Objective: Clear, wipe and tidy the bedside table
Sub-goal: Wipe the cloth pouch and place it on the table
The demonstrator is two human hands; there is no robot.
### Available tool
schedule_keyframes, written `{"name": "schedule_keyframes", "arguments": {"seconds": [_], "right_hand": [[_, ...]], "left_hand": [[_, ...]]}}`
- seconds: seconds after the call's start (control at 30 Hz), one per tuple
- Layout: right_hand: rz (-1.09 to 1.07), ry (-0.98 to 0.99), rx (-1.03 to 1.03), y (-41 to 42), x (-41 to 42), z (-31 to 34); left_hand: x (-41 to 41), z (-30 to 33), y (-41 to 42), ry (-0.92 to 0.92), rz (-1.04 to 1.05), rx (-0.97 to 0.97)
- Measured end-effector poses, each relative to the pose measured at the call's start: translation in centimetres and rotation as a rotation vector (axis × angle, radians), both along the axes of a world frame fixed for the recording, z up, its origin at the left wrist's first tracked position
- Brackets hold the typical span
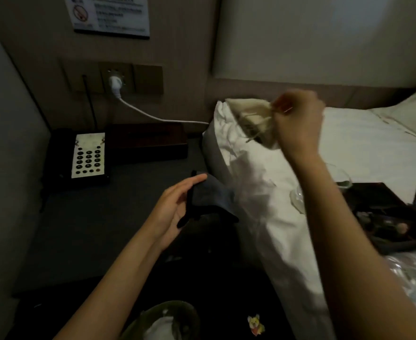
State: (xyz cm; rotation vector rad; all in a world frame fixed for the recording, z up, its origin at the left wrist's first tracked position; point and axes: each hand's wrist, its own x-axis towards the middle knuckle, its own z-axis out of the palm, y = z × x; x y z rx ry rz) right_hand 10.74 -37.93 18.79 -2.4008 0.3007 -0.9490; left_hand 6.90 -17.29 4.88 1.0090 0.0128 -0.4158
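The bedside table (84, 231) fills the left of the scene, dark-topped, with a telephone (79, 157) at its far left and a dark wooden box (148, 142) just right of that; a white cable (153, 116) runs from the wall socket (115, 81) rightward toward the bed (349, 133). The left hand (175, 204) hovers over the table's right edge, fingers straight and close together, resting against a dark blue-and-black cloth (209, 200) whose long axis runs near to far; whether the thumb grips it I cannot tell. The right hand (297, 121), blurred, is raised over the bed to the far right, pinching a pale frayed rag (251, 116). The left hand is plainly nearer the tabletop, so wiping likely falls to it. A wall notice (108, 13) carries a no-smoking symbol; its text is unreadable.
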Motion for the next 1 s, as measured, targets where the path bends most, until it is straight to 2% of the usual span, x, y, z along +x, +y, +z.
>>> {"name": "schedule_keyframes", "arguments": {"seconds": [0.1, 0.2, 0.3, 0.37, 0.43, 0.57, 0.63, 0.7, 0.77, 0.87, 1.0], "right_hand": [[0.222, 0.0, 0.046, 6.5, 0.2, -4.0], [0.442, 0.028, 0.005, 11.7, -0.6, -8.6], [0.653, 0.094, -0.144, 15.0, -1.7, -13.0], [0.794, 0.141, -0.101, 15.9, -1.7, -15.0], [0.855, 0.151, 0.109, 16.1, -1.0, -16.3], [0.595, 0.108, 0.533, 14.8, 1.6, -18.9], [0.525, 0.281, 0.769, 14.3, 3.2, -20.1], [0.571, 0.564, 1.156, 14.7, 4.3, -20.9], [0.66, 0.8, 1.453, 15.4, 4.7, -21.2], [0.738, 0.865, 1.742, 16.4, 4.8, -21.4], [0.602, 0.855, 1.947, 16.6, 5.2, -21.8]], "left_hand": [[1.0, -1.0, 2.7, 0.129, -0.003, -0.093], [2.0, -1.9, 5.5, 0.127, 0.026, -0.159], [2.8, -3.3, 7.9, 0.165, 0.171, -0.172], [3.1, -4.5, 9.2, 0.213, 0.275, -0.127], [3.6, -5.4, 10.2, 0.245, 0.331, -0.08], [5.1, -6.0, 11.8, 0.277, 0.361, -0.077], [6.0, -6.1, 12.3, 0.272, 0.338, -0.091], [6.5, -6.3, 12.4, 0.281, 0.301, -0.096], [6.8, -6.5, 12.3, 0.28, 0.263, -0.094], [7.2, -6.6, 12.4, 0.274, 0.212, -0.128], [7.8, -6.5, 12.6, 0.26, 0.206, -0.085]]}}
